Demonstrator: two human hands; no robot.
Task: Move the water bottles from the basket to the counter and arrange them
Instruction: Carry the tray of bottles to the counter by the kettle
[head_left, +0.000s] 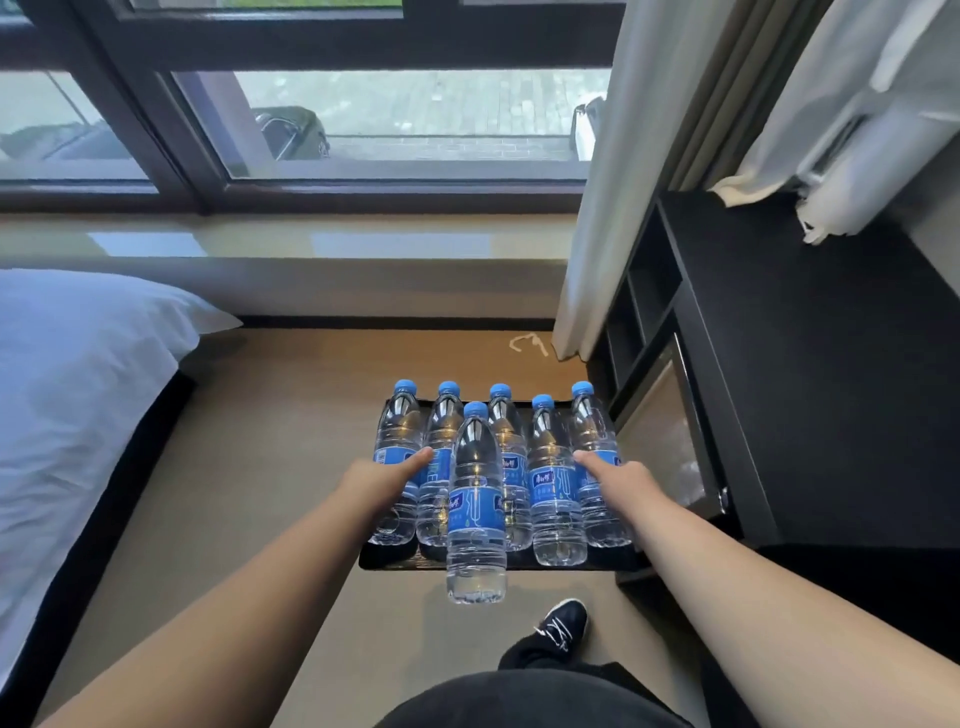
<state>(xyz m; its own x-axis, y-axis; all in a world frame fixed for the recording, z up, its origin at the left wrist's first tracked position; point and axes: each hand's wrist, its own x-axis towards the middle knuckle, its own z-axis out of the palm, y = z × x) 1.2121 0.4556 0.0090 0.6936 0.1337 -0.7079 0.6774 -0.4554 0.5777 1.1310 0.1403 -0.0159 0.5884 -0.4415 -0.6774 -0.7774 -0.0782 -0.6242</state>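
Water bottles (476, 499), six, clear plastic with blue caps and blue labels, all upright in a shallow black rectangular basket (400, 563). Five stand in a row across the far side, touching or just beside each other. One stands in front near the middle, and its base overlaps the near rim in this view. None are on the counter yet.

Left hand (382, 480) is at the basket's left side against the outermost bottle, thumb (418, 457) straight and lying across that bottle's label. Right hand (621, 480) mirrors it at the right side, thumb (589, 458) straight against the rightmost bottle. The other fingers of both hands are hidden behind the bottles and basket, so I cannot tell whether they curl round the basket, grip the bottles or lie flat. Both forearms are bare and stretched forward.

The basket sits over the tan floor (285, 493); I cannot tell whether it is lifted or resting. A matte black counter (805, 364) is just to the right, with a glass-fronted cabinet door (660, 441) below its edge. A bed with white linen (78, 389) is at the left, well apart. A dark-framed window (389, 114) is ahead, with a pale grey curtain (613, 182) at its right. A black shoe with white laces (563, 621) is below the basket.
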